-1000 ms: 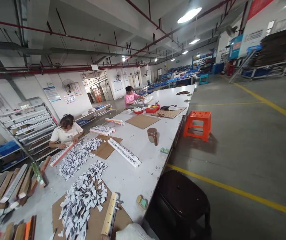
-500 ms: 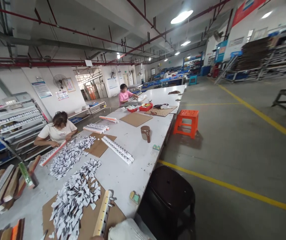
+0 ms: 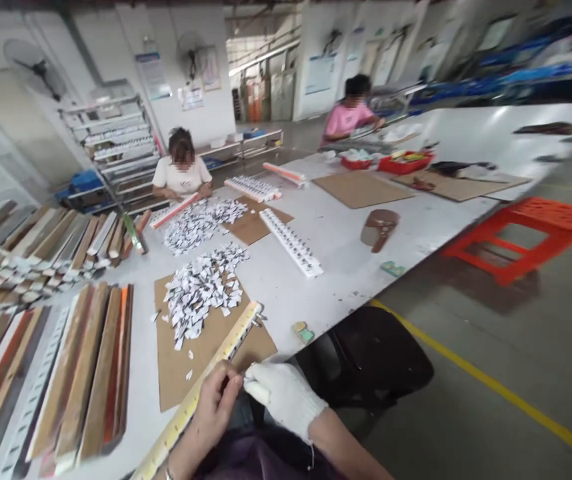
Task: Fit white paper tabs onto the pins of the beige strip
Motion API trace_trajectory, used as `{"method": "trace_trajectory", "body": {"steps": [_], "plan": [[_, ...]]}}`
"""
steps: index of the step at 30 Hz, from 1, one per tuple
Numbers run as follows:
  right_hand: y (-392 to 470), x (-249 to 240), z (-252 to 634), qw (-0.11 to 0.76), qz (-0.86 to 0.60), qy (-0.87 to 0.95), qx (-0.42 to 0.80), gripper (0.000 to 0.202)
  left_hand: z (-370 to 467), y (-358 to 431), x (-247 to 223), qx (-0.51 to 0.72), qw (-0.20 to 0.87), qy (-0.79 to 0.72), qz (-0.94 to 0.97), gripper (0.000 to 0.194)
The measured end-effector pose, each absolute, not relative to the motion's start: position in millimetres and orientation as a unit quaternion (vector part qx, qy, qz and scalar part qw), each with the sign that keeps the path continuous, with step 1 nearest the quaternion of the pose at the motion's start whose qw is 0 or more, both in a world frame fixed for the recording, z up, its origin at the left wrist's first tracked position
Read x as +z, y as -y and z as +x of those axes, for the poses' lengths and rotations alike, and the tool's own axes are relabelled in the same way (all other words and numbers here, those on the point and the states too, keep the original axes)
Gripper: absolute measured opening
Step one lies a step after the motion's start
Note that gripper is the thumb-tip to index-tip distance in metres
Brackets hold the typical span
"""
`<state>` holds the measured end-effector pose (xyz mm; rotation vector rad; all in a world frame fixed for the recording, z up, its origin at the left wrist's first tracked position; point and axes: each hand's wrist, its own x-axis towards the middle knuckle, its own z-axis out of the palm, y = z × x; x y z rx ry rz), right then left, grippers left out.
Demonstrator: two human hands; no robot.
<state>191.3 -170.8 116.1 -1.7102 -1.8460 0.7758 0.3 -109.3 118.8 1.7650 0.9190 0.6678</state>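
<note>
My left hand (image 3: 216, 397), bare, is closed with its fingers curled over the edge of a long yellow-topped bar (image 3: 233, 331). My right hand (image 3: 286, 395), in a white knitted glove, is closed beside it, the fingertips of both hands nearly touching. Anything pinched between them is too small to make out. Short dark marks run along the bar, and small metal pieces stick out near its far end. The bar lies across a cardboard sheet (image 3: 166, 373). On that sheet is a pile of small white-and-grey cut pieces (image 3: 201, 293).
Many long wooden bars (image 3: 73, 380) are stacked at the left. A white bar with dark pieces (image 3: 291, 243) and a brown tape-dispenser-like object (image 3: 380, 228) lie further along the table. A black stool (image 3: 381, 353) and an orange stool (image 3: 531, 233) stand right. Two co-workers sit across.
My view has swung down and to the left. Both my hands are now fully in sight over the yellow bar; before, only the glove's edge and a bit of the other hand showed.
</note>
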Motion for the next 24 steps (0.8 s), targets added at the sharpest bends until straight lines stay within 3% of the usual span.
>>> {"method": "trace_trajectory", "body": {"steps": [3,7,9,11,13,16,18,21,24], "plan": [[175,123,197,0.259,-0.603,0.68,0.326,0.035,-4,110,125,0.225,0.589,-0.349,0.693,0.042],[183,130,201,0.244,-0.555,0.588,0.535,0.033,-3,115,122,0.129,0.83,-0.238,0.487,0.05],[184,130,201,0.233,-0.561,0.531,0.59,0.033,4,118,121,0.141,0.862,-0.227,0.431,0.054],[182,128,201,0.254,-0.598,0.532,0.544,0.033,13,121,122,0.202,0.798,-0.287,0.49,0.048],[177,122,201,0.27,-0.639,0.57,0.441,0.034,22,122,123,0.247,0.66,-0.369,0.606,0.04],[166,111,203,0.261,-0.649,0.594,0.396,0.031,30,111,119,0.209,0.469,-0.431,0.742,0.039],[154,101,204,0.234,-0.652,0.586,0.421,0.032,33,93,112,0.176,0.411,-0.441,0.778,0.037],[132,86,208,0.166,-0.728,0.587,0.312,0.038,38,54,99,0.164,0.361,-0.461,0.794,0.027],[112,72,207,0.114,-0.785,0.579,0.19,0.035,46,19,89,0.135,0.328,-0.453,0.818,0.052]]}}
